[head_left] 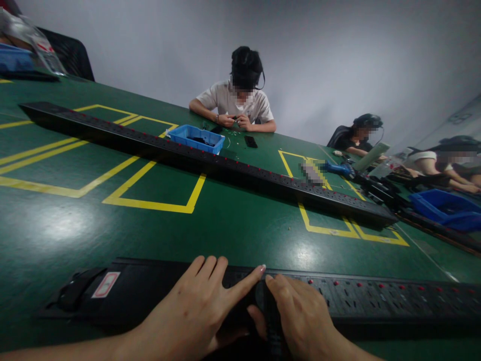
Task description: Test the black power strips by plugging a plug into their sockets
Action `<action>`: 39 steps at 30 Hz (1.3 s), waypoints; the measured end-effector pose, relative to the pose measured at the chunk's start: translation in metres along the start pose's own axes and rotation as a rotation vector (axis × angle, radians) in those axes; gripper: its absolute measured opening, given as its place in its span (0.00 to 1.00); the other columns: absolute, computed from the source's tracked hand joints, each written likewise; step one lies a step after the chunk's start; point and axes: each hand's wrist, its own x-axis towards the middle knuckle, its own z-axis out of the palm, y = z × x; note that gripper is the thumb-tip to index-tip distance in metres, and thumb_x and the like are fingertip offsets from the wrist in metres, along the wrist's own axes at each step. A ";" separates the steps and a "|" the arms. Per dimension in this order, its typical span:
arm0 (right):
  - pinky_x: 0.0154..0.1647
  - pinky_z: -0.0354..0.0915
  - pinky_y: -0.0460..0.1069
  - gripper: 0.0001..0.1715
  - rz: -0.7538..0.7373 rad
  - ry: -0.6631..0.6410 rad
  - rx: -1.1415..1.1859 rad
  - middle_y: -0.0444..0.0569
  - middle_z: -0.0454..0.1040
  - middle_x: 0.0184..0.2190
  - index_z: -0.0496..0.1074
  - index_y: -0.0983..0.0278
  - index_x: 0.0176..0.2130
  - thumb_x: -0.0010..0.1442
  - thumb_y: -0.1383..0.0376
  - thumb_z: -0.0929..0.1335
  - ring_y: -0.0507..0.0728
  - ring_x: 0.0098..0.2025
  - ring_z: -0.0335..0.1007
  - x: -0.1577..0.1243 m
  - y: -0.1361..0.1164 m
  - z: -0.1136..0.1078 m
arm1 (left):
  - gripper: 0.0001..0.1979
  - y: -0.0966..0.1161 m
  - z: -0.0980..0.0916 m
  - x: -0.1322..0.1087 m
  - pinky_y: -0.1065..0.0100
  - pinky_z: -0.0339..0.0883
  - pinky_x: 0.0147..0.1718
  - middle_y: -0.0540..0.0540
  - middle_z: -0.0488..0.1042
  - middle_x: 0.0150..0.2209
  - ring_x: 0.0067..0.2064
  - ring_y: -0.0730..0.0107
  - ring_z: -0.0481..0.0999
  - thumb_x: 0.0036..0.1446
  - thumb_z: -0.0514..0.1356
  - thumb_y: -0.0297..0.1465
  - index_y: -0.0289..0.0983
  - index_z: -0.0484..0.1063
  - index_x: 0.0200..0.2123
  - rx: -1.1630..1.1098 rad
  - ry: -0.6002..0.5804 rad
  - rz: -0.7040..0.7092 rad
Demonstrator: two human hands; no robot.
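Observation:
A long black power strip [356, 300] with rows of slots and small red buttons lies across the table right in front of me. My left hand [203, 296] reaches over it, fingers bent on its far edge and index finger stretched toward my right hand. Between both hands is a black piece [273, 318] with a ridged lower part, like a plug with its cord; its lower end is in shadow. My right hand [300, 311] is closed around this piece, against the strip's top. A white label with a red border [106, 285] marks the strip's left end.
A second long black strip [210, 163] lies diagonally across the green table [244, 220], over yellow tape outlines. Beyond it, a person [240, 100] handles something small near a blue tray [197, 140]. Farther right are a blue bin [447, 208] and more people.

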 end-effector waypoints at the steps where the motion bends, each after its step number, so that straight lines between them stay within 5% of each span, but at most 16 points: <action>1: 0.27 0.64 0.49 0.15 -0.001 0.001 0.003 0.52 0.72 0.29 0.64 0.71 0.42 0.56 0.65 0.59 0.55 0.28 0.69 0.000 0.000 0.000 | 0.40 0.000 0.000 0.000 0.54 0.61 0.38 0.37 0.68 0.41 0.41 0.52 0.68 0.54 0.56 0.38 0.46 0.32 0.62 0.001 -0.001 -0.001; 39: 0.26 0.63 0.48 0.13 -0.006 0.004 0.012 0.51 0.72 0.27 0.64 0.71 0.40 0.58 0.64 0.59 0.54 0.26 0.68 0.002 0.001 0.001 | 0.41 0.000 0.000 0.000 0.53 0.61 0.39 0.36 0.68 0.41 0.41 0.51 0.68 0.53 0.57 0.37 0.46 0.31 0.62 -0.003 -0.007 -0.003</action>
